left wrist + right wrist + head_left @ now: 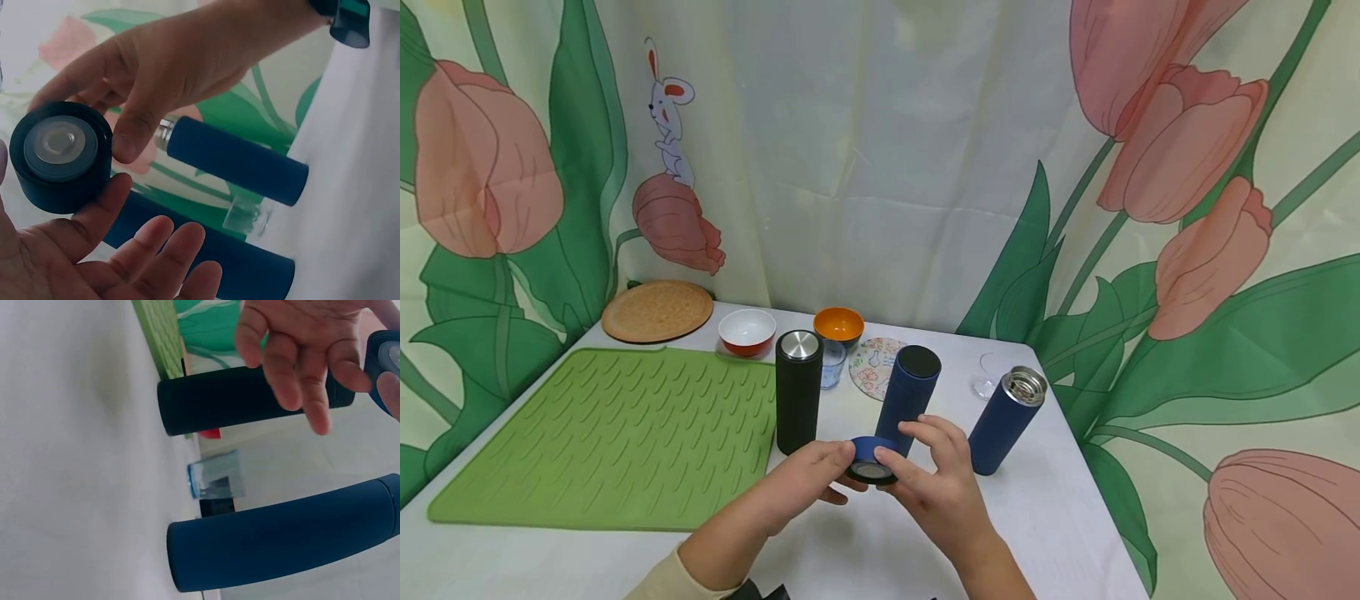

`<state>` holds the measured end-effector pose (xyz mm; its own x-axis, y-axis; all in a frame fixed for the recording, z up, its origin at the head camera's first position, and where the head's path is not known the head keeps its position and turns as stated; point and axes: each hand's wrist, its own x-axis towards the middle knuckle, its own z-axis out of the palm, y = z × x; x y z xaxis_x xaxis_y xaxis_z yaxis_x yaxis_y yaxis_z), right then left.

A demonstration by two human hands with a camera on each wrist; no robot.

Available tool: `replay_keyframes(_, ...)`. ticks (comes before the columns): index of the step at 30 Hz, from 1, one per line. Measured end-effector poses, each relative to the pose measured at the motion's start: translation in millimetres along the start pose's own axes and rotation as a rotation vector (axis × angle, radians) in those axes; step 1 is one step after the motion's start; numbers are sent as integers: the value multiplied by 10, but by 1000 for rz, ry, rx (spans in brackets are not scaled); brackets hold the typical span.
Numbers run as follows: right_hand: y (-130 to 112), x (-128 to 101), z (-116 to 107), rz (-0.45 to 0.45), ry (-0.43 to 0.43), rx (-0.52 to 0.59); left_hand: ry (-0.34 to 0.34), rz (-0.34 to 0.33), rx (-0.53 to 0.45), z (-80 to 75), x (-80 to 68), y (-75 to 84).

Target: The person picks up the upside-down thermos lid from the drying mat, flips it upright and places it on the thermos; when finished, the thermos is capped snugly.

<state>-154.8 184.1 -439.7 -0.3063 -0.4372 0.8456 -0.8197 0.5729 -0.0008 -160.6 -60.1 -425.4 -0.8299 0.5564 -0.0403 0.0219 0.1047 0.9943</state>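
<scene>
In the head view both forearms reach in from the bottom edge and meet over the white table (1060, 500), where the left hand (808, 483) and the right hand (936, 479) pinch a blue lid (872, 460) between them, fingers curled round its rim from either side. Just beyond the lid stand three flasks: a black flask (798, 392) to the left, a capped blue flask (908, 398) straight behind, and an open blue flask (1006, 421) to the right with its steel mouth bare. Farther back are two bowls, one red and white (747, 331), one orange (838, 325), and left of the hands a green mat (610, 437). In the left wrist view the lid (60, 156) shows its steel inner face, the left thumb against its lower edge with the other fingers loosely spread, the right thumb pressing its side; two blue flasks lie behind. In the right wrist view the right hand's fingers (300, 369) hang half-curled, the lid (386, 359) at the frame's edge, with one black and one blue flask and one small glass (215, 481) between them.
</scene>
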Motion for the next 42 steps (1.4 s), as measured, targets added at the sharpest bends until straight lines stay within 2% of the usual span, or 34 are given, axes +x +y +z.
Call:
replay_keyframes(8, 17, 3, 30, -89, 65, -1, -46, -17, -128, -4, -16, 11)
replay_keyframes(14, 6, -4, 27, -90, 65, -2, -71, 13, -190, -9, -4, 16)
replay_keyframes(17, -9, 3, 20, -73, 48, -6, -44, 23, -205, -9, 7, 19)
replay_keyframes(19, -17, 2, 17, -46, 27, 18, 9, 34, -180, -2, 11, 21)
replay_keyframes(21, -25, -13, 22, 8, 6, 71, 88, 57, -114, 14, 13, 13)
replay_keyframes(25, -26, -58, 37, 183, -29, 191, 246, 119, 77, 63, 16, -5)
replay_keyframes(28, -19, -75, 40, 321, -65, 240, 316, 157, 174, 96, 16, -19)
replay_keyframes(31, -14, -75, 35, 429, -111, 271, 344, 187, 233, 120, 15, -35)
replay_keyframes(34, -13, -77, 36, 492, -146, 303, 346, 198, 271, 138, 8, -37)
replay_keyframes(42, 20, -95, 47, 543, -190, 392, 297, 234, 306, 124, 18, -81)
